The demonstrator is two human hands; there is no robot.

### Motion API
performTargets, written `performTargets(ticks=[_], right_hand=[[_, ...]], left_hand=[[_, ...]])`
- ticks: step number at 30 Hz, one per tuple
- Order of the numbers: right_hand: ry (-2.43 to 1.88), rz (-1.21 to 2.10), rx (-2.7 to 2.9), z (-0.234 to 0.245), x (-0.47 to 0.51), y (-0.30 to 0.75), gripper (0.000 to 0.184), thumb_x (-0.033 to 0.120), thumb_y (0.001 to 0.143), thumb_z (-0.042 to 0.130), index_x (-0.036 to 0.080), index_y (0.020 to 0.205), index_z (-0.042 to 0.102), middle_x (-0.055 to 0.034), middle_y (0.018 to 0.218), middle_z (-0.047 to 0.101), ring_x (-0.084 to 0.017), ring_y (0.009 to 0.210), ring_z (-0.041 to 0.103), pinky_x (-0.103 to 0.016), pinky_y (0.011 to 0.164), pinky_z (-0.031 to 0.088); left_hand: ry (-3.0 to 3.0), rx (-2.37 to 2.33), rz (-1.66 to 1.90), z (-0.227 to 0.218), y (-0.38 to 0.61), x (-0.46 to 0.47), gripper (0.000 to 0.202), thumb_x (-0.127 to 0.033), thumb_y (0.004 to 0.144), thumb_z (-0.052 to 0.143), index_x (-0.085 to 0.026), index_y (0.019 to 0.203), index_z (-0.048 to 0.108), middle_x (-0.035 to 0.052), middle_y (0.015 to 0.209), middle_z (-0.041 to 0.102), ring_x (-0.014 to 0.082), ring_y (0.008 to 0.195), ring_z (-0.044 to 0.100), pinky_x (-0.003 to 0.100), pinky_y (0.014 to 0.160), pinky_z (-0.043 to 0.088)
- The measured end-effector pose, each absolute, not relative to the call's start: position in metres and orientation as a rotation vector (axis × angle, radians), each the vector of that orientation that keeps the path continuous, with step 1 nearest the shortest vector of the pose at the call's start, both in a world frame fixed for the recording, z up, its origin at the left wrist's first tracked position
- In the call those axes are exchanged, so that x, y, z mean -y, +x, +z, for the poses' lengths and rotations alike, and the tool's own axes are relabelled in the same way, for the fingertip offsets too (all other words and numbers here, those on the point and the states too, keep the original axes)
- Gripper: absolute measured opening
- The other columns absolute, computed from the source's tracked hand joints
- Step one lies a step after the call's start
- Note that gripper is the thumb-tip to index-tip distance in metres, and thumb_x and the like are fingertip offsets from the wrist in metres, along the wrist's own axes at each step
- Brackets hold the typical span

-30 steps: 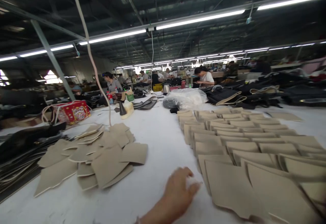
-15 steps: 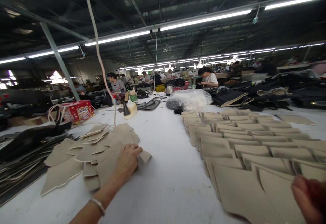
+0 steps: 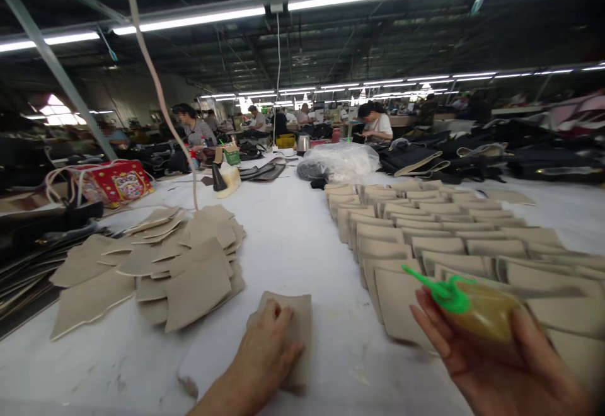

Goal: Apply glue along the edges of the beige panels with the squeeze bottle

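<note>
My left hand [image 3: 263, 353] lies on a single beige cut piece [image 3: 299, 321] on the white table [image 3: 293, 239], fingers pressed on it near the front edge. My right hand [image 3: 491, 365] is wrapped round a squeeze bottle of yellowish liquid [image 3: 482, 312] with a green nozzle [image 3: 439, 288] pointing left, held above the table. A loose heap of the same beige pieces [image 3: 189, 258] lies to the left. Overlapping rows of beige pieces [image 3: 444, 233] cover the right side.
Dark stacked material [image 3: 28, 258] lines the left edge. A red patterned bag [image 3: 112, 181], a clear plastic bag [image 3: 340, 162] and black bags [image 3: 425, 162] lie farther back. A cord [image 3: 155, 88] hangs over the heap. Several people work at distant tables.
My left hand took one beige piece from the heap and drew it to the table's front middle. My right hand came into view holding the bottle.
</note>
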State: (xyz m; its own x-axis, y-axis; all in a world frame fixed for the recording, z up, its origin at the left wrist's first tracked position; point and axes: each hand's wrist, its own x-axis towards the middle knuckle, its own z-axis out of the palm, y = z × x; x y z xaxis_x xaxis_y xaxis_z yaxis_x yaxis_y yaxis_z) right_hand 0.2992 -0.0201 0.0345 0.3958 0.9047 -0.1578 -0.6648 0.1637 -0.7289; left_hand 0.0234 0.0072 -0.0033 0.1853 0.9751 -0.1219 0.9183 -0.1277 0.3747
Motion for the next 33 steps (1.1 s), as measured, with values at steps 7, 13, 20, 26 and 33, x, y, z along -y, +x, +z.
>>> performTargets(ticks=[7,13,20,26,33], right_hand=[[-0.795,1.221,0.330,0.034,0.017,0.278,0.017,0.036,0.078,0.069,0.025,0.091,0.068,-0.0043,0.098,0.072,-0.029,0.102,0.063,-0.050,0.085,0.055],[-0.855,1.235,0.418,0.016,0.018,0.282,0.031,0.033,0.074,0.074,0.021,0.101,0.067,-0.0057,0.100,0.070,-0.024,0.092,0.065,-0.036,0.077,0.058],[-0.839,1.211,0.531,0.005,0.017,0.286,0.041,0.030,0.076,0.073,0.025,0.114,0.062,-0.0046,0.106,0.068,-0.023,0.098,0.062,-0.033,0.081,0.056],[-0.854,1.158,0.612,0.009,0.019,0.287,0.041,0.035,0.070,0.076,0.022,0.107,0.064,-0.0086,0.100,0.069,-0.025,0.090,0.065,-0.032,0.075,0.058],[-0.897,1.131,0.691,0.002,0.017,0.289,0.039,0.035,0.073,0.073,0.022,0.108,0.062,-0.0080,0.099,0.066,-0.026,0.090,0.063,-0.036,0.075,0.058]], left_hand=[[2.147,-1.821,0.115,-0.002,0.041,-0.004,0.041,-0.029,0.075,0.055,-0.014,0.114,0.055,0.0157,0.116,0.050,0.0299,0.103,0.052,0.040,0.087,0.043],[2.129,-1.845,0.032,0.009,0.050,-0.008,0.040,-0.027,0.072,0.058,-0.011,0.108,0.056,0.0190,0.113,0.053,0.0317,0.100,0.054,0.042,0.083,0.044],[2.138,-1.863,-0.023,0.014,0.063,-0.011,0.040,-0.020,0.065,0.055,-0.012,0.105,0.056,0.0189,0.113,0.054,0.0303,0.098,0.054,0.042,0.085,0.045],[2.199,-1.936,-0.108,0.009,0.068,-0.012,0.034,-0.015,0.064,0.052,-0.014,0.098,0.057,0.0146,0.110,0.055,0.0268,0.098,0.054,0.038,0.084,0.046],[2.287,-1.860,-0.184,0.013,0.057,-0.015,0.025,-0.014,0.071,0.047,-0.017,0.092,0.060,0.0114,0.105,0.058,0.0233,0.091,0.058,0.035,0.082,0.048]])
